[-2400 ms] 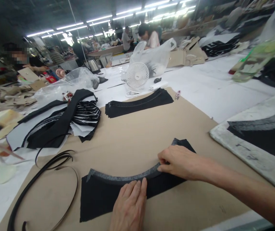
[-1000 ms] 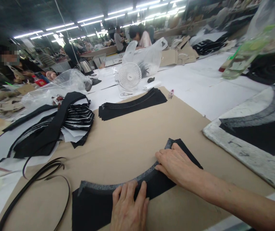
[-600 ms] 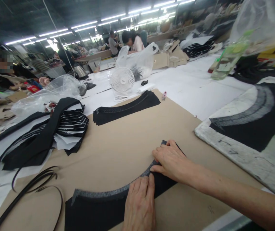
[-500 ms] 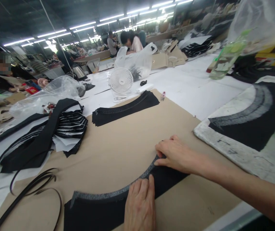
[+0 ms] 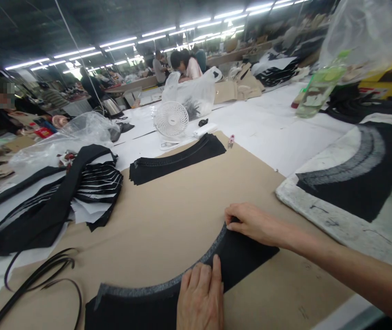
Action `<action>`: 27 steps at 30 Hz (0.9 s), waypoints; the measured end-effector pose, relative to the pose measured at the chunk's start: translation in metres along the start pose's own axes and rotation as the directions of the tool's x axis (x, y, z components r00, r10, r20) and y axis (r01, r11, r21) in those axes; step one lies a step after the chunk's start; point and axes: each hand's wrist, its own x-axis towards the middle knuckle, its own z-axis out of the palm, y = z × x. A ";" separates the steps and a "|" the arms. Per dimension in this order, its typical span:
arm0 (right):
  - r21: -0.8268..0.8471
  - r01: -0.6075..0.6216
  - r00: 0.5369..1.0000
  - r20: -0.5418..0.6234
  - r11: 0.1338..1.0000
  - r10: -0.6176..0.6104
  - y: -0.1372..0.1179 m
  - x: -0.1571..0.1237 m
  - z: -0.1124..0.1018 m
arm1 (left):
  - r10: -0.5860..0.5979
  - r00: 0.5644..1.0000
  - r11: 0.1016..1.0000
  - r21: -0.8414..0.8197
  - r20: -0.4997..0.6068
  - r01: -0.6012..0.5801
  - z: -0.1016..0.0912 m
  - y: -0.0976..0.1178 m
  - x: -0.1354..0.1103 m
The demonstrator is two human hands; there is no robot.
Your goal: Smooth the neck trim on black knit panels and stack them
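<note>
In front of me a black fabric piece (image 5: pixel 247 256) with a curved upper edge lies on brown board. A grey, speckled strip (image 5: pixel 155 289) runs along that curve. My left hand (image 5: pixel 201 295) rests on the piece near its middle, fingers stretched out and pressing it down by the strip. At the right end of the curve, my right hand (image 5: pixel 247 222) pinches the edge between thumb and curled fingers, which partly hide it. Farther back on the board sits a stack of similar curved black pieces (image 5: pixel 182 158).
Black strips (image 5: pixel 27 284) trail at the lower left, below a fanned pile of black pieces (image 5: pixel 51 197). A white fan (image 5: pixel 171 120) and small pink-handled snips (image 5: pixel 231 141) stand beyond the board. At right, a pale slab (image 5: pixel 323 215) carries another black piece (image 5: pixel 371 183), near a green bottle (image 5: pixel 323 87).
My right hand has shifted slightly right along the curved edge, still pinching it. My left hand stays pressed on the fabric. The whole view has tilted a little.
</note>
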 end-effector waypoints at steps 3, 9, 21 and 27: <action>-0.003 -0.001 1.000 -0.020 1.000 0.001 0.000 -0.002 0.002 | -0.019 1.000 1.000 0.008 -0.002 0.019 -0.001 0.000 0.002; -0.024 -0.023 0.999 -0.050 0.999 0.022 -0.002 -0.005 0.005 | 0.022 0.999 1.000 0.018 0.024 -0.022 -0.001 -0.002 0.004; -0.022 -0.066 0.996 -0.056 0.998 0.064 -0.002 -0.005 0.006 | -0.057 0.998 0.998 -0.021 0.006 0.057 0.004 0.002 0.005; -0.052 -0.084 0.994 -0.071 0.995 0.080 -0.002 -0.003 0.010 | -0.035 0.997 0.999 0.023 0.069 0.034 0.005 0.002 0.003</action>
